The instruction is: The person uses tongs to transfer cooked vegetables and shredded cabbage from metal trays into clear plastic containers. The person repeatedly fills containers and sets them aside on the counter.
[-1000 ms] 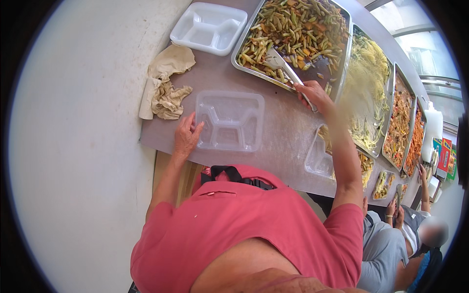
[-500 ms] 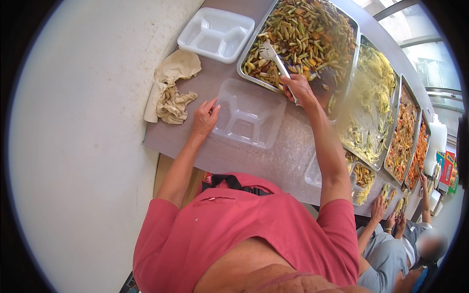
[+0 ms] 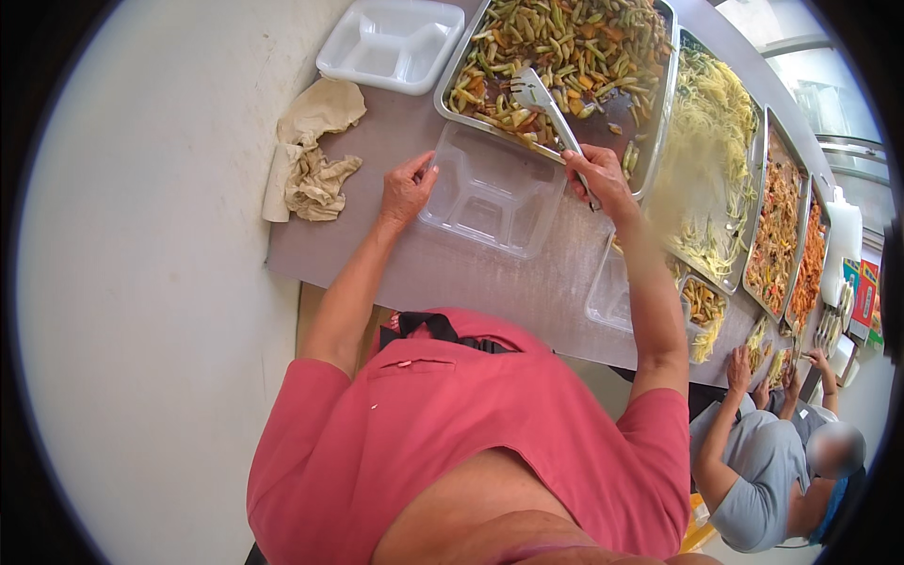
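Observation:
My left hand (image 3: 407,191) pinches the left rim of a clear plastic compartment tray (image 3: 490,218), which lies on the table in front of me with nothing in it. In my right hand (image 3: 603,179) is a pair of metal tongs (image 3: 557,121), held by the handle end. The slotted tips reach over the near edge of a large metal pan (image 3: 504,129) of cooked green vegetable pieces (image 3: 565,47) with orange bits. Whether the tips grip any food I cannot tell.
White compartment trays (image 3: 391,47) sit at far left, above crumpled brown paper (image 3: 315,151). Rightward follow pans of yellow shreds (image 3: 711,141), mixed food (image 3: 780,226) and orange shreds (image 3: 808,268). Part-filled trays (image 3: 704,306) line the right edge, where co-workers' hands (image 3: 739,369) work.
The whole view has shifted a little. Relative to the table, the clear tray and my left hand have moved right, closer to the pan; the tongs have shifted right over the food.

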`<state>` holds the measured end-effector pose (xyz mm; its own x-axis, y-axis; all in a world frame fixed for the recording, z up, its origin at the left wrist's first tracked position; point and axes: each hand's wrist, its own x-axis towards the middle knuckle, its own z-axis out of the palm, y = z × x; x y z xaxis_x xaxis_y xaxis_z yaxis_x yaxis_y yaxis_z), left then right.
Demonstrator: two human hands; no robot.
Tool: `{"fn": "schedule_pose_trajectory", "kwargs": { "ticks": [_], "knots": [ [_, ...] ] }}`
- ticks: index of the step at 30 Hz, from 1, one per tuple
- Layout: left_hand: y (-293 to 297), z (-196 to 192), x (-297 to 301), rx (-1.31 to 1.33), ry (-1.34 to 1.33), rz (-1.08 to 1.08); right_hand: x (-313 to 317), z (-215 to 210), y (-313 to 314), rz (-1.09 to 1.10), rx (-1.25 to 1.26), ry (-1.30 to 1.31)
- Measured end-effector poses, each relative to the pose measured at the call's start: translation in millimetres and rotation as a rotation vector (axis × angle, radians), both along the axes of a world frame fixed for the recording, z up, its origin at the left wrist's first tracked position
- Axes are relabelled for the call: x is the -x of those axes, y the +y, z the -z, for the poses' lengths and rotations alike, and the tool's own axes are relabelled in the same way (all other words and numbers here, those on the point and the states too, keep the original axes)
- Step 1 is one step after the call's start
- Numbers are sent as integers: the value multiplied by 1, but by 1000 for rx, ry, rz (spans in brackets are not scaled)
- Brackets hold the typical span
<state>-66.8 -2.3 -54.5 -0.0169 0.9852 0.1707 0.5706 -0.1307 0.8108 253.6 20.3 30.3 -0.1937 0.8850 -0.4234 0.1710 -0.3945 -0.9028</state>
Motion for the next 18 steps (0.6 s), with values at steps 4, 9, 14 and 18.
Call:
{"fn": "schedule_pose_trajectory", "kwargs": {
  "ticks": [4,9,14,18],
  "knots": [
    [-4,1,2,-3,-18,7,-14,-11,-18,-119,-27,-157],
    [-11,2,5,17,-31,18,-18,-25,-33,-408,-547,-589],
    [-11,4,5,22,-53,19,-24,-24,-37,-678,-927,-1060],
    [-12,7,6,7,-51,14,-24,-34,-42,-634,-945,-1046]
  ]
}}
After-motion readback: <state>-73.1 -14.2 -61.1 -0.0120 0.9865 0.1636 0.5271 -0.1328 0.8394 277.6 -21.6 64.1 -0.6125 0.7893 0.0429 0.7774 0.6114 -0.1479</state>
